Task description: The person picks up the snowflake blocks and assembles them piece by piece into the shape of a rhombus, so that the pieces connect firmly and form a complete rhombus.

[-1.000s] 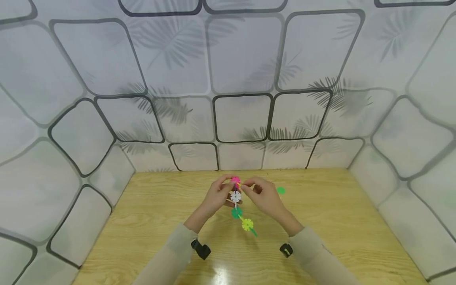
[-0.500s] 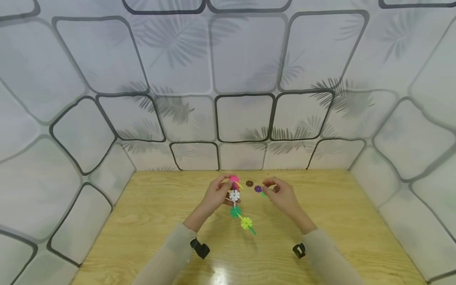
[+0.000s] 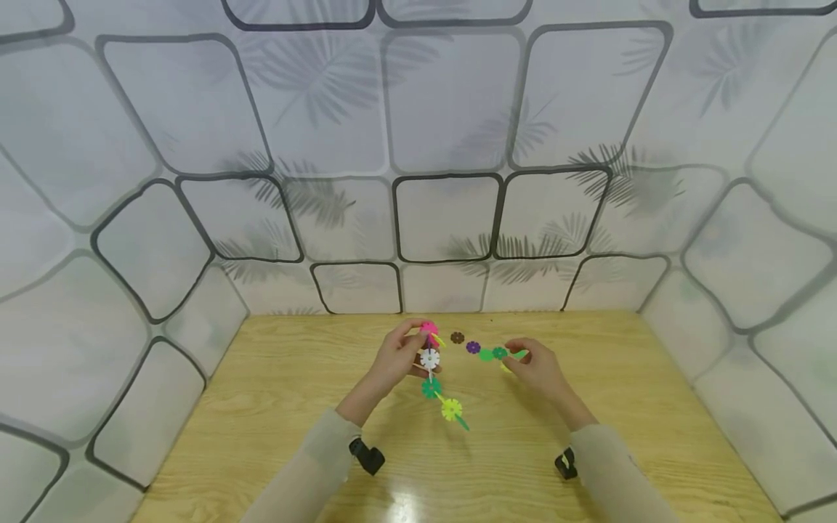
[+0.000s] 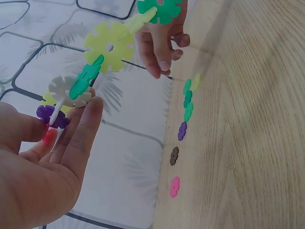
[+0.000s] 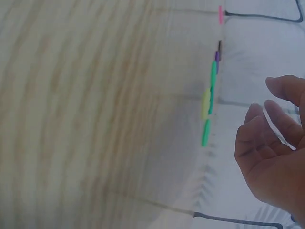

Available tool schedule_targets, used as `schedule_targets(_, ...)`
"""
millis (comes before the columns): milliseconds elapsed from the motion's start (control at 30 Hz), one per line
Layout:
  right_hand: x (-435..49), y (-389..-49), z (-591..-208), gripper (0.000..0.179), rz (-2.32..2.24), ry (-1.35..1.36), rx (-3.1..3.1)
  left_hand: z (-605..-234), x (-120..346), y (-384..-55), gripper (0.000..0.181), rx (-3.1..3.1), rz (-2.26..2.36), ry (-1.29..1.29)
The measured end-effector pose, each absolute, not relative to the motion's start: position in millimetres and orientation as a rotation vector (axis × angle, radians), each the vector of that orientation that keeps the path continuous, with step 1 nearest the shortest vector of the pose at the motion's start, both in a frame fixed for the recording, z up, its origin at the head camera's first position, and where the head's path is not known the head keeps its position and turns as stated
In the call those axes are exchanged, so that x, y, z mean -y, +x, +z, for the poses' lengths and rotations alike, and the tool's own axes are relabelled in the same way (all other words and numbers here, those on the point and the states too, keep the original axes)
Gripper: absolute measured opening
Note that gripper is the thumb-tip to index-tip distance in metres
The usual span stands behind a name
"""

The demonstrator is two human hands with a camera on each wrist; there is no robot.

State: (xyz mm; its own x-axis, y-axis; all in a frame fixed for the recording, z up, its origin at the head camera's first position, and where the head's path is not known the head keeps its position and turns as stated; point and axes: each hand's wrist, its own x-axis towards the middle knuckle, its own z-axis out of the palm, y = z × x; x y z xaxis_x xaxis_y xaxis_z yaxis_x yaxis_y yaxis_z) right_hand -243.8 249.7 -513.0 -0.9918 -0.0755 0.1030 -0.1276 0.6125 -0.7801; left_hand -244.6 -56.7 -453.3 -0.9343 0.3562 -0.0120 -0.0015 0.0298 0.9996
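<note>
My left hand (image 3: pixel 394 354) pinches one end of a chain of slotted plastic snowflake discs, near a pink disc (image 3: pixel 429 329) and a purple disc (image 4: pixel 53 117). From there the chain hangs toward me through a white disc (image 3: pixel 429 358), a green disc (image 3: pixel 431 388) and a yellow disc (image 3: pixel 451 410), with others set edge-on between them. My right hand (image 3: pixel 540 370) hovers over loose discs at the back of the table. In the right wrist view its fingers (image 5: pixel 255 138) are loosely bent, the thumb apart, and nothing is between them.
Loose discs lie in a row on the wooden table (image 3: pixel 294 407): a brown disc (image 3: pixel 457 338), a purple disc (image 3: pixel 474 347), several green ones and a yellow disc (image 4: pixel 196 82). A pink disc (image 4: pixel 175 187) lies at one end. Patterned cloth walls (image 3: pixel 445 218) enclose the table.
My right hand has left the chain and moved right, uncovering the brown, purple and green loose discs. The left hand still holds the chain in nearly the same place.
</note>
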Motion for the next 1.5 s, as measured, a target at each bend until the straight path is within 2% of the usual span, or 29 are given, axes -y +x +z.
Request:
schedule_targets(300, -263, -249, -536, 0.038, 1.328, 0.096, 2.836, -455, 57, -247, 0.039, -2.066, 1.971, 0.383)
schedule_targets(667, -272, -259, -559, 0.037, 1.233, 0.136, 2.879, -454, 57, -247, 0.039, -2.079, 1.962, 0.388)
schedule_targets(1500, -265, -262, -549, 0.036, 1.133, 0.174, 2.968, -456, 57, -246, 0.039, -2.1, 1.949, 0.378)
